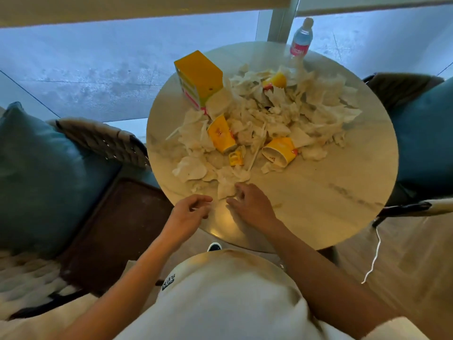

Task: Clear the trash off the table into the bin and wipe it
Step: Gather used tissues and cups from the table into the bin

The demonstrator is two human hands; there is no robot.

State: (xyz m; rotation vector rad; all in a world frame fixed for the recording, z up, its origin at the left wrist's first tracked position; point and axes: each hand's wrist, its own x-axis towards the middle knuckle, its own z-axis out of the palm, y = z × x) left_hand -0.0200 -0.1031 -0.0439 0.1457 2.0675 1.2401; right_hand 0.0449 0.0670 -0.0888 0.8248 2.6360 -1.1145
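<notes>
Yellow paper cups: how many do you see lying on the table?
3: one left of centre, one on its side nearer the right, one crushed at the far side near the bottle. Tissues may hide more.

The water bottle (300, 42) at the upper right of the frame carries a pink label with white letters that look like "ESH"; the start is cut off. A small black patch (168, 281) on the person's white shirt, lower centre, shows pale letters, roughly "ES". The printing on the yellow cups (221, 136) and yellow box (199, 77) is too blurred to read.
</notes>
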